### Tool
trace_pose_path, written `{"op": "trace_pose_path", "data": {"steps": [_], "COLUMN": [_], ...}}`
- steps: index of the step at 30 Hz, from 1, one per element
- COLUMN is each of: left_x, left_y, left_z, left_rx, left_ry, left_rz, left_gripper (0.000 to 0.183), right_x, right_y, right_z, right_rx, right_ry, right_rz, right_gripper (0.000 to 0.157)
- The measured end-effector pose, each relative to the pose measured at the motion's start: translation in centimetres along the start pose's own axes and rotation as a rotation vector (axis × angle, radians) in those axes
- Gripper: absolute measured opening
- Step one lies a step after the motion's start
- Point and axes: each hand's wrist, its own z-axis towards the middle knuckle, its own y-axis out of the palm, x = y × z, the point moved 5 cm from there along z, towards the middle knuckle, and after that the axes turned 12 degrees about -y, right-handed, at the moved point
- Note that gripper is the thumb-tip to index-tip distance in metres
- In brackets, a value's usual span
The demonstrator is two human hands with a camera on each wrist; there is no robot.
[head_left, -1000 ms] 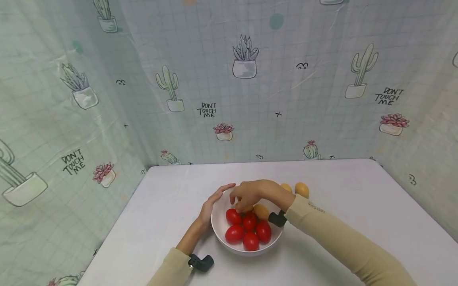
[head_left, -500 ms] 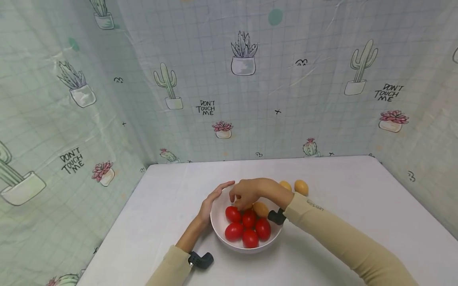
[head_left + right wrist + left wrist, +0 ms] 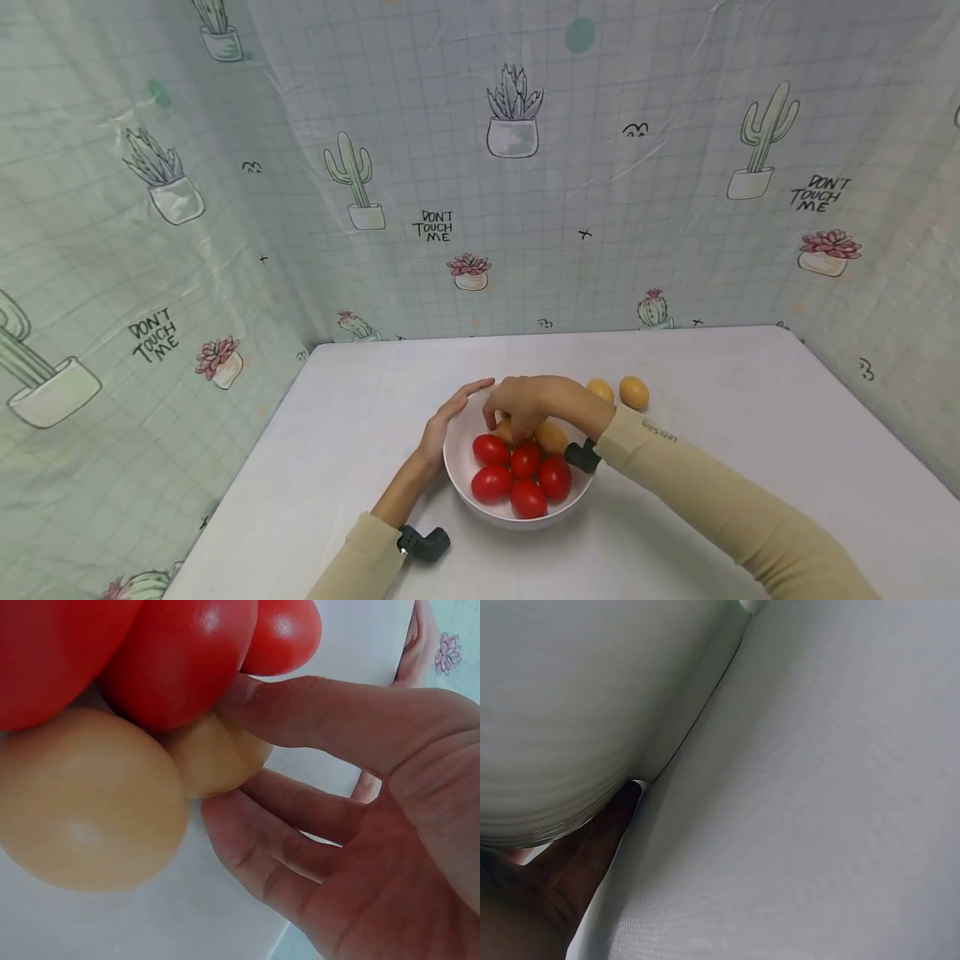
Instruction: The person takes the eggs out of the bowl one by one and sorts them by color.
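A white bowl (image 3: 459, 485) holds several smooth red eggs (image 3: 492, 483) in its near half, with yellow-orange eggs behind them. My right hand (image 3: 528, 400) reaches into the bowl from above and pinches a yellow-orange egg (image 3: 206, 761). In the right wrist view the thumb lies across its top and the fingers curve behind it. Another yellow-orange egg (image 3: 94, 802) lies beside that one, against the red ones. My left hand (image 3: 442, 425) rests along the bowl's left outer side, fingers stretched along the wall. A finger (image 3: 615, 832) tucks low beneath the bowl's curve in the left wrist view.
Two more yellow-orange eggs stand out on the white table (image 3: 720, 417), one behind the right forearm and a second egg (image 3: 633, 392) to its right. The patterned cloth (image 3: 420, 275) hangs at the back and sides. Long beige sleeves (image 3: 697, 467) cross the table's front.
My right fingers have shifted slightly inside the bowl, so more of the yellow-orange egg beneath them shows. The left hand and the bowl stay in place.
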Motion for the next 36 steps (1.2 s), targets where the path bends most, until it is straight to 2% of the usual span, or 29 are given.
{"op": "trace_pose_path", "data": {"steps": [6,14,22,28,36], "left_x": [-0.1,0.0,-0.2,-0.4,-0.4], "left_y": [0.0,-0.1,-0.1,-0.2,-0.2], "left_z": [-0.1,-0.3,-0.2,-0.3,-0.2], "left_rx": [-0.001,0.064,0.094,0.117,0.131], "left_ry": [-0.017,-0.043,-0.043,-0.058,-0.074], "left_rz": [0.001,0.024,0.030,0.029,0.038], "left_gripper": [0.055,0.055,0.054,0.054,0.054], "right_x": [-0.1,-0.8,-2.5,-4.0,-5.1], "right_y": [-0.3,-1.5,-2.6,-3.0,-3.8], "right_z": [-0.3,-1.2,-2.4,-3.3,-4.4], "right_rx": [-0.001,0.037,0.072,0.081,0.115], "right_ry": [-0.028,-0.043,-0.095,-0.146,-0.161], "right_rz": [-0.026,-0.075,-0.115,-0.141,-0.226], "right_gripper": [0.032,0.036,0.037,0.032,0.033]}}
